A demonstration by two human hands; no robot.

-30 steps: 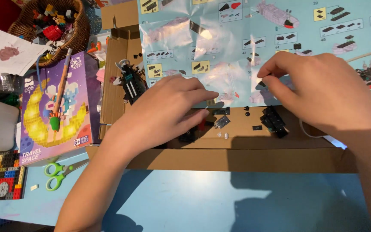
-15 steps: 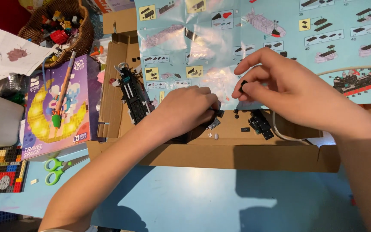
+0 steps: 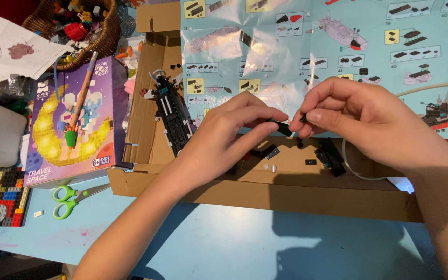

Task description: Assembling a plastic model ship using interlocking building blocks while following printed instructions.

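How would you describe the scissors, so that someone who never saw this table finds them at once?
Start at the purple box with a yellow moon, standing left of the open cardboard tray. Just below it, on the light blue table, lie the scissors. Their bright green handles set them apart from the flat plate of coloured bricks to their left.

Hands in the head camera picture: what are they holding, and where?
A small black brick piece, pinched at its ends between the fingertips of the left hand and right hand.
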